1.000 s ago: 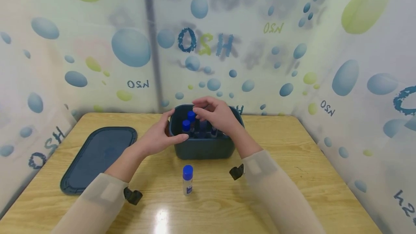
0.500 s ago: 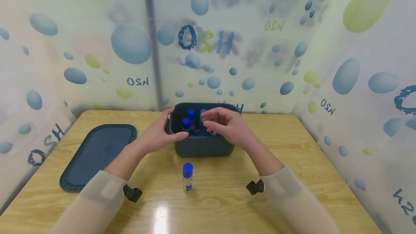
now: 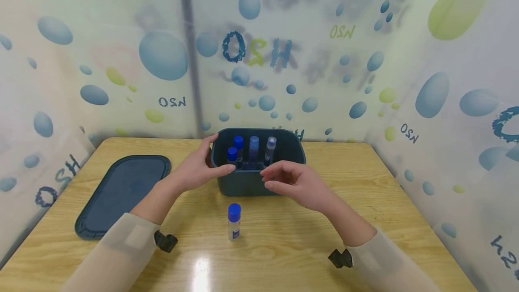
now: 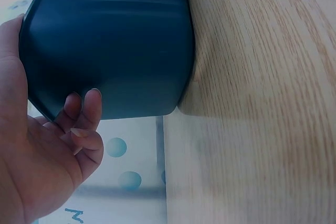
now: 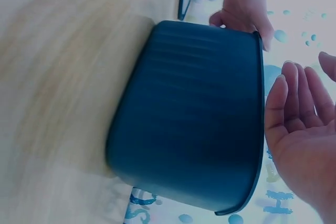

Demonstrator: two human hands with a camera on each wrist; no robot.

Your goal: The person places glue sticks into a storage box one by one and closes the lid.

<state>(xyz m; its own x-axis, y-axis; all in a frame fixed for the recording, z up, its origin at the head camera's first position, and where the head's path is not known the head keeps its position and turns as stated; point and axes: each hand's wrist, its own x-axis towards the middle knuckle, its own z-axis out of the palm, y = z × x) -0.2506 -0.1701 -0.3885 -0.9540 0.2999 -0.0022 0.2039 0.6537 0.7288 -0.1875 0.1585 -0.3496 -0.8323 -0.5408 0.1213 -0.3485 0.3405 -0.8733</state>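
A dark blue plastic bin stands at the back middle of the table. My left hand grips its left end, thumb along the front rim and fingers at the side wall; the left wrist view shows those fingers bent against the wall of the bin. Inside stand several small bottles, among them a blue-capped one, a bluish one and a clear-topped one. Just before the front rim hovers my right hand, holding nothing. Nearer me, another blue-capped bottle is upright on the wood.
At the left of the wooden table lies a flat dark blue lid. Patterned curtain walls enclose the back and both sides. Each wrist carries a small black camera, one of them at the right cuff.
My right hand has withdrawn from over the bin toward the front right, uncovering the bottles in it. The left hand keeps its grip, and the bottle on the table stays put.
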